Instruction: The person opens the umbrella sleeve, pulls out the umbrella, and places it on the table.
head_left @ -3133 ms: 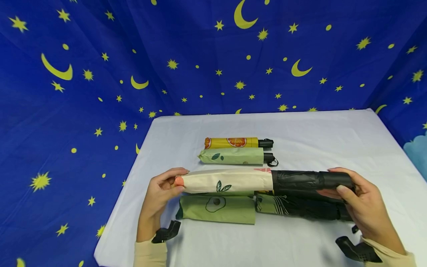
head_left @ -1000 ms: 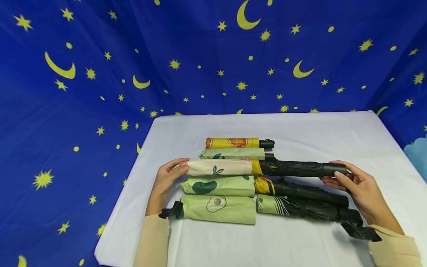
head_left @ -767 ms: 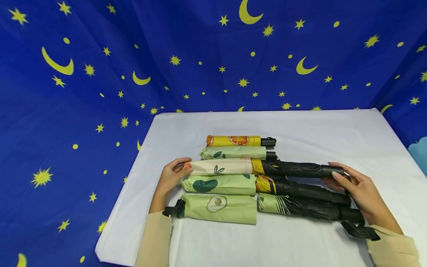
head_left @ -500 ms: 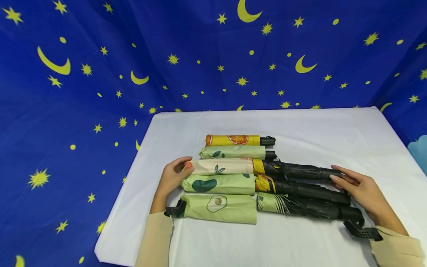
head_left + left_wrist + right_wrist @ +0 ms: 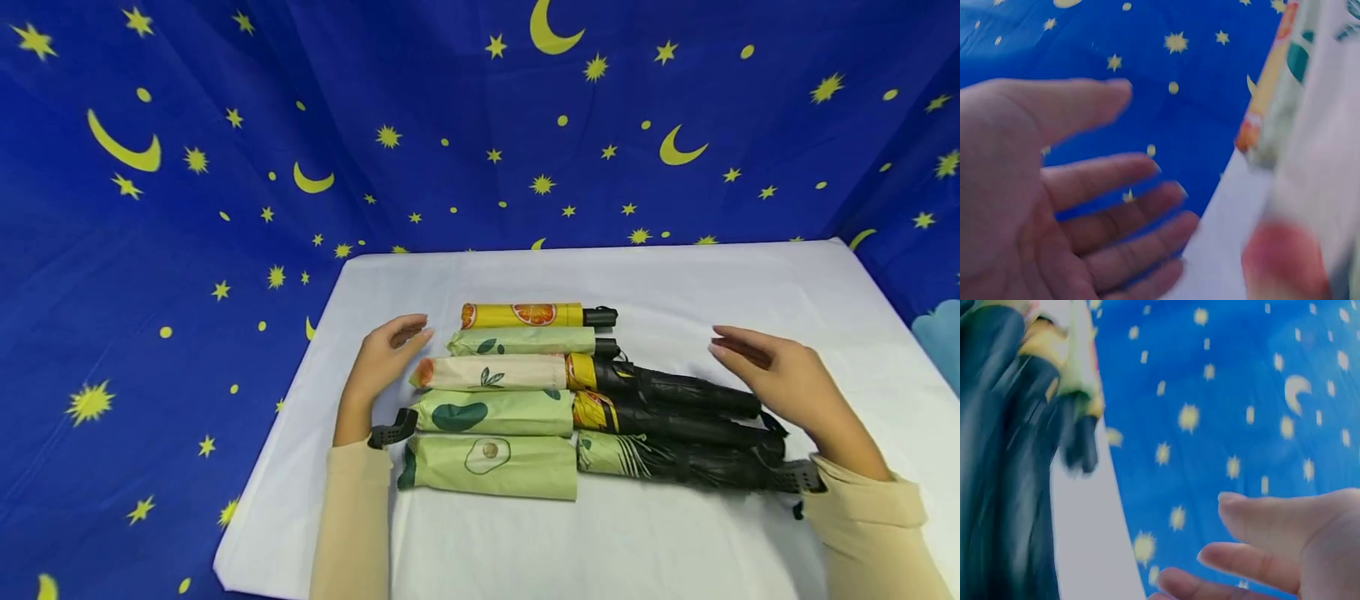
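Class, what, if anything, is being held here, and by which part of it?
Nothing is held: the left hand and the right hand are both empty, and the umbrellas lie on the table.

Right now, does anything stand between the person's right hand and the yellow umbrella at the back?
Nothing visible does: in the head view, only white tablecloth shows between the right hand and the black handle of the yellow umbrella.

From the head we look forward and down across the white table (image 5: 525,546) to the star-printed blue cloth (image 5: 450,92); from each wrist we look close past the left hand (image 5: 1029,200) or right hand (image 5: 1316,537), sharing table and cloth.
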The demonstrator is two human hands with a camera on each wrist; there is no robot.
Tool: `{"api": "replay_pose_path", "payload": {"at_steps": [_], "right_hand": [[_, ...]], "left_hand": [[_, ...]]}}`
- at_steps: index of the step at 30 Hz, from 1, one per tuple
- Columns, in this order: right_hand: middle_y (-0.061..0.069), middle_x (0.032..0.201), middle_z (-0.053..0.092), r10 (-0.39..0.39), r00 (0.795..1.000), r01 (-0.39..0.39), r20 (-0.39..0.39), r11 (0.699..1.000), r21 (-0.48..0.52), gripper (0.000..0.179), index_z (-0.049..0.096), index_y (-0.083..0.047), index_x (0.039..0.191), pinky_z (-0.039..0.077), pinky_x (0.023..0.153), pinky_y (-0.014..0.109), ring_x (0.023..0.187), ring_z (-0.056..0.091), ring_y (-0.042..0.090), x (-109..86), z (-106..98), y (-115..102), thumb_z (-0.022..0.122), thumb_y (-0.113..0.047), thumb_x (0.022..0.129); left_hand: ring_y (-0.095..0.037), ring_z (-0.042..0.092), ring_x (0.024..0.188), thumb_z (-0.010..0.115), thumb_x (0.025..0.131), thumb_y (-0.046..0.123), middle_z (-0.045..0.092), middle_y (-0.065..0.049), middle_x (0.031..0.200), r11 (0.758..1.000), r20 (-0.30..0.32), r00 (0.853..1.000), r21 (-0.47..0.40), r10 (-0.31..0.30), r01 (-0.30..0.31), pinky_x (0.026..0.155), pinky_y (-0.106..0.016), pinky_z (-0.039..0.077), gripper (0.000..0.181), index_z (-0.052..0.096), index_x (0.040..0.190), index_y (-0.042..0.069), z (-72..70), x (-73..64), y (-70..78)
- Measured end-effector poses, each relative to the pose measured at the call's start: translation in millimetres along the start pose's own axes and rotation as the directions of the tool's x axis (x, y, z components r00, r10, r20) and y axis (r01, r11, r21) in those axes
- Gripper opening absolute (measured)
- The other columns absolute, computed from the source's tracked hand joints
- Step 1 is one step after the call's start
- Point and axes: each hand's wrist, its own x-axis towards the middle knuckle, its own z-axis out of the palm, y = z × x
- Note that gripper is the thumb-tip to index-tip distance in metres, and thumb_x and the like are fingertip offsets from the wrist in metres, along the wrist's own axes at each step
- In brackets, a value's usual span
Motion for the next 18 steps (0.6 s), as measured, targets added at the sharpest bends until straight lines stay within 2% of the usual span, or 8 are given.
{"api": "replay_pose_path", "payload": {"at_steps": [1, 4, 6, 8, 11, 13, 16, 18], "right_hand": [[0.022, 0.129, 0.067, -0.031, 1.000, 0.031, -0.001, 1.000, -0.004, 0.056, 0.058, -0.003, 0.144, 0.050, 0.087, 0.062, 0.113, 0.065, 0.041, 8.5, 5, -11, 0.059, -0.043, 0.104], [0.025, 0.124, 0.068, -0.080, 0.996, 0.081, 0.031, 0.996, -0.029, 0.053, 0.060, 0.002, 0.140, 0.049, 0.090, 0.063, 0.110, 0.065, 0.046, 32.4, 30, -36, 0.056, -0.038, 0.106], [0.028, 0.124, 0.066, -0.058, 0.995, 0.063, 0.087, 0.996, -0.065, 0.056, 0.058, 0.006, 0.140, 0.048, 0.093, 0.064, 0.112, 0.063, 0.048, 45.1, 50, -47, 0.052, -0.040, 0.107], [0.032, 0.128, 0.063, -0.007, 0.988, 0.026, 0.152, 0.992, -0.123, 0.062, 0.055, 0.009, 0.140, 0.044, 0.098, 0.066, 0.115, 0.060, 0.051, 53.2, 69, -54, 0.047, -0.044, 0.108], [0.035, 0.136, 0.055, 0.058, 0.973, -0.016, 0.226, 0.983, -0.182, 0.070, 0.051, 0.013, 0.141, 0.029, 0.107, 0.073, 0.124, 0.052, 0.055, 59.1, 91, -61, 0.042, -0.048, 0.109], [0.036, 0.140, 0.052, 0.067, 0.969, -0.023, 0.237, 0.983, -0.183, 0.070, 0.052, 0.014, 0.140, 0.018, 0.109, 0.077, 0.127, 0.048, 0.057, 61.0, 101, -64, 0.042, -0.047, 0.109], [0.036, 0.140, 0.051, 0.053, 0.974, -0.022, 0.220, 0.990, -0.139, 0.068, 0.051, 0.016, 0.139, 0.010, 0.109, 0.080, 0.130, 0.045, 0.057, 62.6, 110, -65, 0.043, -0.044, 0.109], [0.037, 0.135, 0.055, 0.037, 0.980, -0.016, 0.194, 0.994, -0.111, 0.064, 0.053, 0.017, 0.137, 0.011, 0.109, 0.080, 0.128, 0.047, 0.057, 63.6, 111, -66, 0.043, -0.040, 0.110]], "left_hand": [[-0.030, 0.057, 0.130, 0.063, 0.101, 0.046, 0.060, -0.009, 0.142, 0.999, 0.012, 1.000, 0.031, -0.027, 0.027, 0.108, -0.050, 0.045, 0.053, 0.060, 0.143, 0.014, 3.3, 5.5, 4.6], [-0.033, 0.063, 0.121, 0.059, 0.102, 0.052, 0.058, -0.010, 0.144, 0.989, 0.056, 0.992, 0.109, -0.110, 0.103, 0.101, -0.050, 0.050, 0.059, 0.057, 0.147, 0.014, 16.5, 18.3, 12.2], [-0.040, 0.068, 0.099, 0.057, 0.102, 0.053, 0.057, -0.012, 0.146, 0.978, 0.085, 0.983, 0.147, -0.160, 0.146, 0.091, -0.051, 0.054, 0.063, 0.054, 0.148, 0.010, 25.3, 23.2, 13.6], [-0.042, 0.066, 0.101, 0.055, 0.103, 0.053, 0.056, -0.014, 0.146, 0.970, 0.108, 0.975, 0.168, -0.195, 0.176, 0.091, -0.052, 0.054, 0.065, 0.052, 0.149, 0.008, 32.8, 25.5, 14.1], [-0.042, 0.063, 0.113, 0.056, 0.102, 0.054, 0.055, -0.017, 0.146, 0.966, 0.146, 0.967, 0.183, -0.208, 0.181, 0.097, -0.054, 0.051, 0.068, 0.051, 0.150, 0.005, 39.4, 27.8, 14.2], [-0.037, 0.053, 0.132, 0.061, 0.100, 0.052, 0.056, -0.016, 0.146, 0.968, 0.162, 0.965, 0.182, -0.204, 0.174, 0.105, -0.053, 0.046, 0.068, 0.052, 0.150, 0.007, 40.4, 28.7, 13.5], [-0.030, 0.060, 0.120, 0.070, 0.097, 0.046, 0.059, -0.015, 0.142, 0.970, 0.180, 0.959, 0.152, -0.218, 0.192, 0.093, -0.048, 0.052, 0.067, 0.052, 0.151, 0.011, 39.1, 30.4, 9.2], [-0.023, 0.063, 0.099, 0.074, 0.095, 0.040, 0.061, -0.013, 0.139, 0.970, 0.191, 0.953, 0.118, -0.234, 0.214, 0.078, -0.042, 0.054, 0.066, 0.052, 0.151, 0.013, 38.0, 31.9, 6.3]]}}
